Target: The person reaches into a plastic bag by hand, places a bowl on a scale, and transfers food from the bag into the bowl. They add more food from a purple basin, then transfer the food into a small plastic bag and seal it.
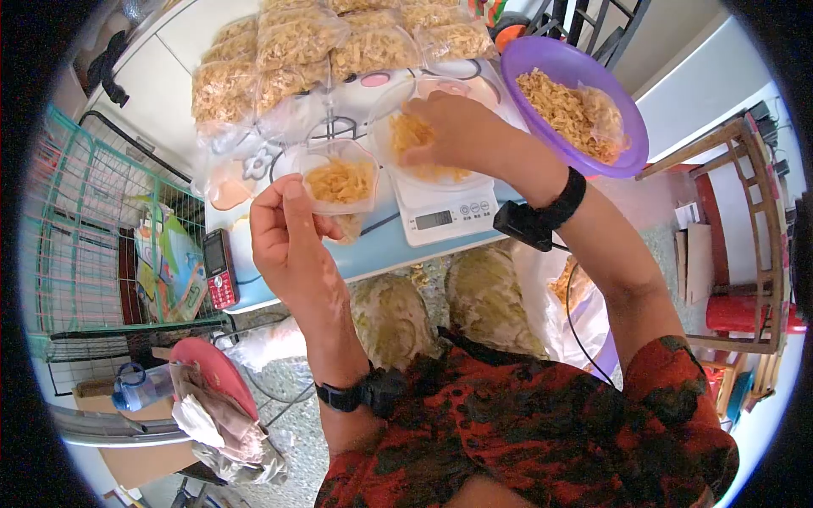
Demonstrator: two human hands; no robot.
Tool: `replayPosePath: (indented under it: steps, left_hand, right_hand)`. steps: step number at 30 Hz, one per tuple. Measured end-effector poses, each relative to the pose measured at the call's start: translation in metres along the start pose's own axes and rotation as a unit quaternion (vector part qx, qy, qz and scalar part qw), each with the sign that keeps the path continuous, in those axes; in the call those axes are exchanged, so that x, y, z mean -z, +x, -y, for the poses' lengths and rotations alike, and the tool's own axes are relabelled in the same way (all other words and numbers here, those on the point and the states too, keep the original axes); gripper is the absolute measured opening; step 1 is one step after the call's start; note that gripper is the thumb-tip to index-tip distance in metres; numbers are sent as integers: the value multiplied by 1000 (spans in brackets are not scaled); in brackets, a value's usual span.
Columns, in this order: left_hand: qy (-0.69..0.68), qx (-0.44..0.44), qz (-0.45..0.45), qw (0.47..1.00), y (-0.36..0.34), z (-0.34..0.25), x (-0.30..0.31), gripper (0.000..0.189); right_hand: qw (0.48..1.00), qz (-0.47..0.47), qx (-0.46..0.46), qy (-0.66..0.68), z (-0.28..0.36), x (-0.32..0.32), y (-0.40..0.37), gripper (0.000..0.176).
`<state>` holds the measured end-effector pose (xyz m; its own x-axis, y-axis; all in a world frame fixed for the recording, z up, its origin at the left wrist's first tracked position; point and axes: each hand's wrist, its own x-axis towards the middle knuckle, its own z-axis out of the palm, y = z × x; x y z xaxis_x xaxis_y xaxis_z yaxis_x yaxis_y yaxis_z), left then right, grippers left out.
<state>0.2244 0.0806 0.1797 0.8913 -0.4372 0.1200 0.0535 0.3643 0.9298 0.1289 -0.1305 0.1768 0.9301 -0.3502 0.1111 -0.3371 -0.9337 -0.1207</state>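
Note:
My left hand (292,233) pinches the rim of a clear plastic bag (343,182) that holds some yellowish dried strips. My right hand (440,131) reaches into a clear bowl (385,140) with more strips, its fingers curled at them and partly blurred. That bowl rests on a white digital scale (449,212), whose display faces me. Beyond my right wrist, a purple basin (627,144) holds a heap of the strips and a bag.
Filled bags (296,42) lie in rows at the table's back. A red phone (220,271) lies at the left edge of the table (373,250). A green wire cage (93,229) stands to the left, and a wooden frame (754,245) to the right.

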Motion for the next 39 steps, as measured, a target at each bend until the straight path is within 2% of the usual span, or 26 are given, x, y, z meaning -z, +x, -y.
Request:
replayPosePath:
  steps: [3,6,9,12,15,18,21,24,30,33,36,39]
  left_hand:
    - [5,5,-5,1000,2,1,0,19]
    - [-6,7,8,1000,4,3,2,20]
    - [-9,22,4,1000,2,2,0,20]
    - [-19,30,4,999,3,6,4,20]
    - [-15,33,0,999,0,3,4,21]
    - [-21,35,8,999,0,5,4,21]
    - [-21,38,14,999,-1,2,2,22]
    - [-16,39,17,999,-3,1,3,21]
    - [-29,39,18,999,-2,1,3,21]
    - [-14,40,14,999,-2,1,2,21]
    - [-13,38,19,999,-1,1,2,21]
    - [-13,40,17,999,-1,-1,0,22]
  right_hand:
    - [998,0,-55,15,12,6,-3,47]
    - [998,20,-60,15,9,-1,3,37]
    - [999,5,-45,21,-1,-10,5,31]
    - [996,-79,45,18,-17,-14,3,30]
    - [981,-110,32,157,-22,2,-6,31]
    - [929,25,-163,330,-16,27,-9,34]
    - [941,50,-166,292,-20,32,-10,34]
    - [984,-41,8,173,-25,20,-17,36]
    - [994,-6,-38,101,-23,27,-23,42]
    - [990,15,-22,138,-10,34,-30,48]
    - [989,-33,95,111,-11,19,-24,56]
    - [994,-5,77,77,-1,15,-21,59]
